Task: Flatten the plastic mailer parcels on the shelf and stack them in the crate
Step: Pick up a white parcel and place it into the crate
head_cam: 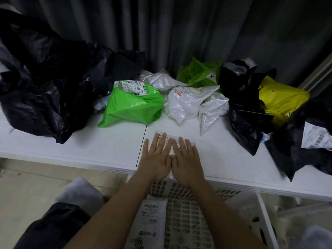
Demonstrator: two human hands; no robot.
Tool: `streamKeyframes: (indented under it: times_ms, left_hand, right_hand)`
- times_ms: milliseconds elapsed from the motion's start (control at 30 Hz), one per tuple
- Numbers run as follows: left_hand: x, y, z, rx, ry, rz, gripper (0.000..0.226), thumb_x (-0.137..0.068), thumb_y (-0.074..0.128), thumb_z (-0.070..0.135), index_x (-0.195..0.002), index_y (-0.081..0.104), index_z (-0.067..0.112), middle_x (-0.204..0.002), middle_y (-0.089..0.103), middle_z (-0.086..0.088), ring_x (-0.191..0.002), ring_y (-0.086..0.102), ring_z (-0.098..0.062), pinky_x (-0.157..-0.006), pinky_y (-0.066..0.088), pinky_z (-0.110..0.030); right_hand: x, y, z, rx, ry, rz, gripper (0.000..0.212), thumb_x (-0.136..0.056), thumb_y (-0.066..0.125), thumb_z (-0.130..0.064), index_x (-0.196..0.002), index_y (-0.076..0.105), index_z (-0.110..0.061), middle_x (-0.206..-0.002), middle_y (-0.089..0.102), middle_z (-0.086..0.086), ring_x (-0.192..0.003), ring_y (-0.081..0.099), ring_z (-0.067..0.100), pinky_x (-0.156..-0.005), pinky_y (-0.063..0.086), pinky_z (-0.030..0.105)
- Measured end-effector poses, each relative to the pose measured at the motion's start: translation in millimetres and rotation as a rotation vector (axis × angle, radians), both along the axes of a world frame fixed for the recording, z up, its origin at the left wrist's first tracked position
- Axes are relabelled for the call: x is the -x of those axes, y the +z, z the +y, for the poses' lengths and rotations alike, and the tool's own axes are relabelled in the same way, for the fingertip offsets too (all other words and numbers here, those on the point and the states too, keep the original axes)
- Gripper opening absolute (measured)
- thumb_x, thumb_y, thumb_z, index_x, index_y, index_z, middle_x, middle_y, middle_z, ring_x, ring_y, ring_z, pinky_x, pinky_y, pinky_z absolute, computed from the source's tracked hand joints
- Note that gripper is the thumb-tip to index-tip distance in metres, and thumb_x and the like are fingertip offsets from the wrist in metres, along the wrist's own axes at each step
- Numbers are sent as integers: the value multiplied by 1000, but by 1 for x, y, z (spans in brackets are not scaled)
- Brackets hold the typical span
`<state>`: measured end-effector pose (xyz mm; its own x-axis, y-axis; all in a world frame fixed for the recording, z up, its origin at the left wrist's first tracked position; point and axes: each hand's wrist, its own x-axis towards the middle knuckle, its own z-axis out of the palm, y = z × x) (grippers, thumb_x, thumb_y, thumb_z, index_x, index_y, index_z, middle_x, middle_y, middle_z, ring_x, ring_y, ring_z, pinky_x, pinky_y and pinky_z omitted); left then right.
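Mailer (175, 141) on shelf (89, 146) — parcels (133, 103) behind, crate (185, 212) below (front)

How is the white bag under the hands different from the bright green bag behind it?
The white bag lies flat at the front edge of the shelf, while the green bag sits farther back, puffed up and crumpled. The left hand and right hand press on the white bag; nothing touches the green bag. The white bag also looks smaller. Both are plastic and carry printed labels.

Parcel sorting corner: mailer parcels (133, 103) heaped on white shelf (71, 146).
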<state>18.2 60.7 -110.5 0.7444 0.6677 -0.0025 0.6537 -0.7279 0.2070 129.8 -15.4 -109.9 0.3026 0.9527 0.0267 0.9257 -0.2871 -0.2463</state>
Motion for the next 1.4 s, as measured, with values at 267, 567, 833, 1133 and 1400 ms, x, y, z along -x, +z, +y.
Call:
streamKeyframes:
  times_ms: [267, 567, 833, 1133, 1400]
  left_hand:
    - [2, -4, -2, -47, -11, -54, 62, -92, 16, 39, -147, 35, 16, -155, 27, -8, -144, 23, -28, -116, 8, -53]
    - [0, -2, -2, -64, 21, 23, 80, -77, -18, 46, -153, -1, 26, -160, -10, 2, -146, -16, -18, -115, -14, -48]
    - [-1, -7, -1, -49, 10, -4, 71, -88, 1, 45, -151, 23, 21, -159, 14, -5, -148, 7, -24, -116, -6, -46]
    - [-4, 4, -2, -63, 20, 127, 84, -74, -22, 45, -153, -4, 24, -160, -9, -4, -147, -13, -23, -114, -16, -44]
    - [16, 15, -17, -178, 317, 118, 56, -79, 55, 58, -106, 67, 10, -106, 62, -14, -93, 59, -32, -84, 36, -43]
  right_hand:
    - [4, -4, -1, -84, -31, -24, 69, -90, 1, -42, -153, 18, -19, -160, 12, 6, -148, 4, 22, -118, -1, 37]
    - [7, -3, 0, -86, -21, -23, 70, -90, 1, -42, -152, 20, -17, -160, 12, 8, -148, 5, 23, -117, -4, 36]
    - [7, -7, 1, -79, -63, -61, 58, -95, 19, -35, -145, 39, -11, -152, 32, 16, -142, 28, 31, -114, 4, 36]
    - [6, -1, 3, -34, -44, -47, 65, -92, 11, -39, -147, 35, -13, -154, 27, 16, -144, 23, 33, -115, 7, 43]
    - [25, 19, -16, 84, -260, -110, 70, -88, 23, -51, -136, 51, -8, -134, 52, 26, -117, 53, 40, -95, 42, 50]
